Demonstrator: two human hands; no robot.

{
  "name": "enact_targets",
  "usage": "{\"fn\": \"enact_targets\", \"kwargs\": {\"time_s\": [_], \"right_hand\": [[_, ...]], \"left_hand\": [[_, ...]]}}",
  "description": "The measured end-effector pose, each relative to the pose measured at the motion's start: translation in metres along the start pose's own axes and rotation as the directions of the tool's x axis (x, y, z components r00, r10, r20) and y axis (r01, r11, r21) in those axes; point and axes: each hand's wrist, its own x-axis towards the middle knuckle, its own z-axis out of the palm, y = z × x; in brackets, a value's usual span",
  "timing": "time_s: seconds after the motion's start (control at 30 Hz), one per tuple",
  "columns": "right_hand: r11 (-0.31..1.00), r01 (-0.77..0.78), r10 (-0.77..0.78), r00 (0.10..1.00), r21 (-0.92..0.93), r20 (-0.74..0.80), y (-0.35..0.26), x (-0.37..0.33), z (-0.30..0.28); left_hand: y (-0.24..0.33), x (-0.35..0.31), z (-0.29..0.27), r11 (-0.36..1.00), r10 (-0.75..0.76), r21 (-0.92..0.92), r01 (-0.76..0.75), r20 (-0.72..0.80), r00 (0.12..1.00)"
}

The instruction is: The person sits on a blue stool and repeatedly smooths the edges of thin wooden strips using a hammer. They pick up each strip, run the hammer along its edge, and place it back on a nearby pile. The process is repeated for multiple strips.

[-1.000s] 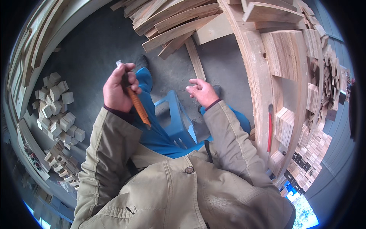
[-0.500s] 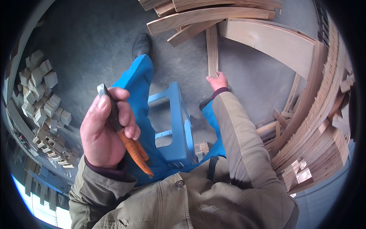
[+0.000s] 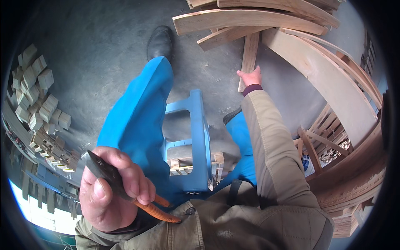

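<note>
My left hand (image 3: pixel 110 191) is raised close to the camera at the lower left and grips pliers (image 3: pixel 125 187) with dark jaws and orange handles. My right hand (image 3: pixel 250 77) reaches down to the floor and touches the near end of a short straight wooden plank (image 3: pixel 250 54). That plank lies under a pile of curved wooden pieces (image 3: pixel 250 18). I sit on a blue plastic stool (image 3: pixel 200 146), with blue trousers (image 3: pixel 137 116) and a dark shoe (image 3: pixel 160 41) stretched forward.
Small wooden blocks (image 3: pixel 37 96) are heaped at the left on the grey concrete floor (image 3: pixel 91 50). Wide curved boards (image 3: pixel 329 83) arc along the right, with stacked wooden frames (image 3: pixel 325 146) beneath them. A small wooden piece (image 3: pixel 183 164) lies under the stool.
My left hand with the pliers has come down and closer to the camera. My right hand has stretched forward and down to the short plank. My view has tipped toward the floor.
</note>
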Motion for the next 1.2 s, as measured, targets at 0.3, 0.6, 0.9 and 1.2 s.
{"fn": "enact_targets", "kwargs": {"time_s": [0.3,0.6,0.9,1.2], "right_hand": [[0.995,0.01,-0.013,1.0,-0.098,-0.026,-0.023,0.041,-0.004],[0.975,0.049,-0.063,0.996,-0.217,-0.06,-0.019,0.039,0.015],[0.993,-0.045,0.033,0.993,0.108,0.109,0.008,-0.071,0.035],[0.856,0.195,-0.253,0.966,0.479,0.058,-0.01,-0.213,-0.079]], "left_hand": [[0.006,0.003,0.0,0.998,-0.027,0.056,0.032,-0.08,0.996],[0.001,0.01,0.005,0.98,-0.018,0.197,0.017,0.003,1.0],[0.0,-0.001,0.009,0.986,-0.042,0.162,0.03,0.077,0.996],[-0.004,-0.017,0.004,0.992,-0.008,0.122,-0.031,0.303,0.953]]}}
